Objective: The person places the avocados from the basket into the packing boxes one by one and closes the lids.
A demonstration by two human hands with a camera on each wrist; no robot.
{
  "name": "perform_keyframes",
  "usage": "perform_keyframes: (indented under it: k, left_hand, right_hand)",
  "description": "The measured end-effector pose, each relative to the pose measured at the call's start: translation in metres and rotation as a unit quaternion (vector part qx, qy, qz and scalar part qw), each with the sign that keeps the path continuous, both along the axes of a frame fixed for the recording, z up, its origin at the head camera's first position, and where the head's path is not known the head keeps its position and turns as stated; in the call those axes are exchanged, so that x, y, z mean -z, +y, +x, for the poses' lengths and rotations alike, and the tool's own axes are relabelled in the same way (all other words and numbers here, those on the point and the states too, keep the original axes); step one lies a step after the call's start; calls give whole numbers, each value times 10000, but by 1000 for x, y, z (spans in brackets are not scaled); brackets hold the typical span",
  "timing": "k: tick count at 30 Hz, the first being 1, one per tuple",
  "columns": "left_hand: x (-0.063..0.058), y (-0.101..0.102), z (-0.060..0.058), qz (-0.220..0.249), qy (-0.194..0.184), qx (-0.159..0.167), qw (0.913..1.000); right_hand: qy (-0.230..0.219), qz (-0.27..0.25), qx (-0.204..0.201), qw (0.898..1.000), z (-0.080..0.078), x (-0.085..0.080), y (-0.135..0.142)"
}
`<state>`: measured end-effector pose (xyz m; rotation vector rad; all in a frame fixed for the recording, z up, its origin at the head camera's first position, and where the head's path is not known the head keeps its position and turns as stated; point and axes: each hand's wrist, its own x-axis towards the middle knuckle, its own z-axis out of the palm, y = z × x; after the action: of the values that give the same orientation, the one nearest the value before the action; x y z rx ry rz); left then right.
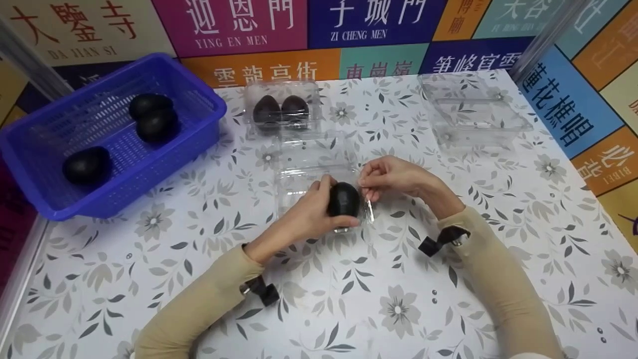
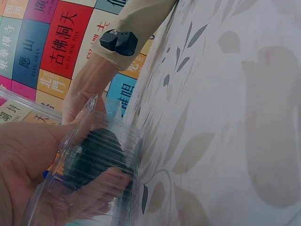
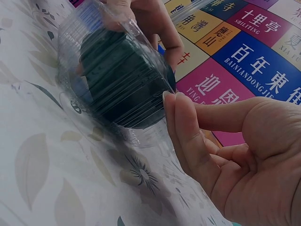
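Observation:
My left hand (image 1: 310, 207) grips a dark, egg-shaped avocado (image 1: 345, 199), thumb on the near side and fingers on the far side. The avocado sits within the right part of an open clear plastic clamshell box (image 1: 319, 155) at mid-table. With thumb and forefinger, my right hand (image 1: 394, 177) pinches the box's right rim. Through the ribbed wall of the box, the right wrist view shows the avocado (image 3: 122, 80) and the pinching right hand (image 3: 235, 141). Part of the box lies hidden behind my left hand.
A blue plastic basket (image 1: 202, 133) at the left holds three more dark avocados. Behind the box stands a second clear box (image 1: 313, 89) with two avocados. Another clear box (image 1: 478, 114) sits at the back right. Printed panels (image 1: 229, 25) wall off the table's back.

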<state>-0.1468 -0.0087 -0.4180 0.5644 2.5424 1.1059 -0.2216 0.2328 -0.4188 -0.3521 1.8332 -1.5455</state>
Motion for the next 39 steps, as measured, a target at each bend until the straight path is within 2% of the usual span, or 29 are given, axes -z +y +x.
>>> perform_keyframes:
  k: [8, 16, 31, 39]
  left_hand:
    - [-4, -12, -4, 36, 116, 497, 9987]
    - [-13, -21, -9, -33, -52, 794, 9968]
    - [-21, -34, -14, -51, -45, 842, 9964]
    - [-29, -44, -15, 183, 42, 758, 9969]
  right_hand:
    - [60, 20, 3, 10000, -1, 2, 1]
    - [-21, -22, 7, 10000, 0, 1, 0]
    - [-124, -40, -56, 9999, -1, 1, 1]
    - [-67, 82, -35, 9999, -1, 0, 2]
